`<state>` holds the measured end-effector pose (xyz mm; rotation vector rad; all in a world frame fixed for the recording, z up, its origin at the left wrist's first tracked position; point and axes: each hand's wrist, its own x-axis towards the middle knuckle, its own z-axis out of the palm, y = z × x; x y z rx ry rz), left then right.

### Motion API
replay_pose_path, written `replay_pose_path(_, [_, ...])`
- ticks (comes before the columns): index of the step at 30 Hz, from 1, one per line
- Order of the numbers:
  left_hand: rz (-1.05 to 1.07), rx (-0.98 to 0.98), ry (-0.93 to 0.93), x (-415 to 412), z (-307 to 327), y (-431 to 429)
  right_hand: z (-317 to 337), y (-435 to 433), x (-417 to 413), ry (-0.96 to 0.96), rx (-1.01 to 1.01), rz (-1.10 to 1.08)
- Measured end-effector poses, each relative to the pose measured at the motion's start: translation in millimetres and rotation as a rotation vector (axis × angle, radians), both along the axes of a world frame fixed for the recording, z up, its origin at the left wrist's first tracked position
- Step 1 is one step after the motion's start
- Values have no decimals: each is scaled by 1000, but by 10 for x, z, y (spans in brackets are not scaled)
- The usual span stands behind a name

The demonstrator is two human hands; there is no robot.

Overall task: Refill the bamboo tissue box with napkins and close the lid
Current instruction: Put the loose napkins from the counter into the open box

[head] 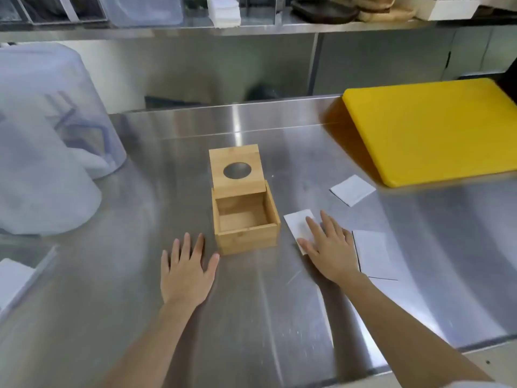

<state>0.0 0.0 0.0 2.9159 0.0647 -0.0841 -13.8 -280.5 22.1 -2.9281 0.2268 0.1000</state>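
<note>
The bamboo tissue box [247, 238] stands in the middle of the steel counter with nothing inside. Its lid [236, 170], with a round hole, is tipped back open at the far side. My left hand [186, 268] lies flat on the counter just left of the box, fingers apart, holding nothing. My right hand [328, 246] rests flat with spread fingers on a white napkin [298, 224] right of the box. A second napkin [353, 189] lies farther right. A third napkin [373, 254] lies beside my right wrist.
A yellow cutting board [433, 127] covers the back right of the steel counter [251, 317]. Translucent plastic containers [47, 135] stand upside down at the left. A stack of white napkins [223, 9] sits on the upper shelf. The counter's front edge runs at the lower right.
</note>
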Motion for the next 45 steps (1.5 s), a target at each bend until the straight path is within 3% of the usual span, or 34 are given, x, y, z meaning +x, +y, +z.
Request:
replay_pose_path(7, [-20,17,-30,-2,-36,21,-16,2,99,-129,205,-143])
replay_pose_path(17, [-13,29,-48,14,-26,29,173,-27,435,217,287,-405])
replay_pose_path(23, [-16,34,-54,32,-26,29,121,-87,502,144,481,-385])
replay_pose_path(26, [-18,23,-57,35,-30,25,153,-160,520,70,522,-351])
replay_pose_path(33, [-22,36,-70,34,-52,38,627,-197,572,-107,878,-280])
replay_pose_path(37, [-20,41,-71,42,-47,30,951,-89,626,-37,1009,-80])
replay_pose_path(42, [-11,72,-31,54,-43,38,1167,183,801,119,1004,159])
replay_pose_path(45, [-15,90,-33,70,-32,40,1188,411,936,233,816,295])
